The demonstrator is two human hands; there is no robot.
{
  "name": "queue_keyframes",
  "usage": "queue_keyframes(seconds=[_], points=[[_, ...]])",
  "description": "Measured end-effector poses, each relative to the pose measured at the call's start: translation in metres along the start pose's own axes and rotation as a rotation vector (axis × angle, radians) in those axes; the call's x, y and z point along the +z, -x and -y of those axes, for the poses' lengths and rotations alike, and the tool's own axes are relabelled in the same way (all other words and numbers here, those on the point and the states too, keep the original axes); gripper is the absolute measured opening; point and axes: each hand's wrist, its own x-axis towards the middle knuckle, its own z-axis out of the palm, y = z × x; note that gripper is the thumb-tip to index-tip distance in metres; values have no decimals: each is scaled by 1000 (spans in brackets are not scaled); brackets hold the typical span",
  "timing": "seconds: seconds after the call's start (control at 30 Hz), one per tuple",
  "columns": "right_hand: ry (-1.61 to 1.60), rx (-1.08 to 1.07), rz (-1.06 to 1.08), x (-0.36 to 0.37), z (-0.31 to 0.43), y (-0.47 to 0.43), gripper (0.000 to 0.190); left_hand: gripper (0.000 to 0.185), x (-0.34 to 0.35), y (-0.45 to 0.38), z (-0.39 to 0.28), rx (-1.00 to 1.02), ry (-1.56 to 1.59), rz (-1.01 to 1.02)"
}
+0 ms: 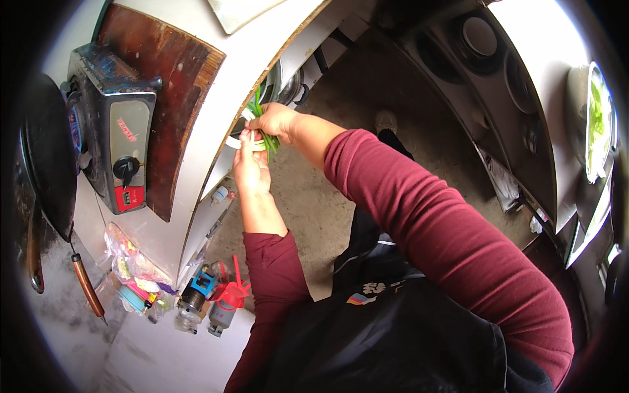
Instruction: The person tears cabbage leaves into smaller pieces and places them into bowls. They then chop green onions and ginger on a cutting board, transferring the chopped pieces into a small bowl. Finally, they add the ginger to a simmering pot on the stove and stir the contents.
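Observation:
In the head view both hands meet at the counter's edge. My left hand point(252, 169), palm up, holds the pale end of a bunch of green onions point(269, 142). Just above it, my right hand point(275, 120) grips the same bunch, its fingers closed around the stalks. Green leaves stick out above and below the hands. Partly hidden behind the hands and under the counter's edge are metal pots point(293, 88) and a white rim, perhaps of a bowl.
A gas stove point(130, 123) with a blue flame and a black wok point(46, 152) stands at left beside a worn wooden board point(172, 64). Bags and bottles lie at lower left. A bowl of cut greens point(577, 108) is at far right, above shelves with pans.

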Motion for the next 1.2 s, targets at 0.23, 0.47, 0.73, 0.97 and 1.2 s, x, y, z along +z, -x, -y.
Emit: queue_keyframes(seconds=[0.23, 0.47, 0.73, 0.97, 1.2], points=[[-328, 110, -54, 3, 8, -31, 13, 36, -34, -50, 25, -311, 878, 22], [105, 206, -42, -37, 41, -9, 21, 24, -8, -76, -32, 17, 459, -135], [117, 260, 153, -70, 51, 90, 7, 47, 23, -64, -5, 19, -47, -159], [131, 263, 292, -82, 42, 160, 7, 90, 58, 15, -3, -409, 598, 373], [425, 321, 347, -83, 53, 251, 13, 43, 75, 74, -33, -305, 757, 446]])
